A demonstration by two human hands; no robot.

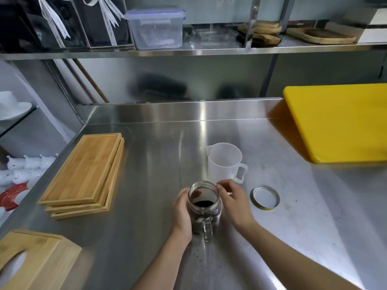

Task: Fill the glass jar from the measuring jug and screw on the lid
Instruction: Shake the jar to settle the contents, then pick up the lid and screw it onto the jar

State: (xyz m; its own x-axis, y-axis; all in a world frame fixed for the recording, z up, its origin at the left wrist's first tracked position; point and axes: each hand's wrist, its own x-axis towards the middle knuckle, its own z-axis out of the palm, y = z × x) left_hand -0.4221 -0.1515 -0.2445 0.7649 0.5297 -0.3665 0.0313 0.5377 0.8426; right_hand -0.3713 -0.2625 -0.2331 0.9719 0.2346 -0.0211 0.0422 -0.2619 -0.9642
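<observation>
A glass jar point(204, 206) with a handle stands upright on the steel counter, its mouth uncovered and dark granules inside. My left hand point(182, 212) wraps its left side. My right hand point(233, 203) rests against its right side near the rim, fingers curled and slightly blurred. The white plastic measuring jug point(225, 162) stands upright just behind the jar and looks empty, with its handle to the right. The round metal lid point(265, 198) lies flat on the counter to the right of my right hand.
A stack of bamboo trays point(83, 174) lies at the left, a wooden box point(33, 260) at the near left. A yellow cutting board point(339, 122) sits at the back right. Dark specks dot the steel counter point(146, 164). A shelf point(188, 50) with containers runs overhead.
</observation>
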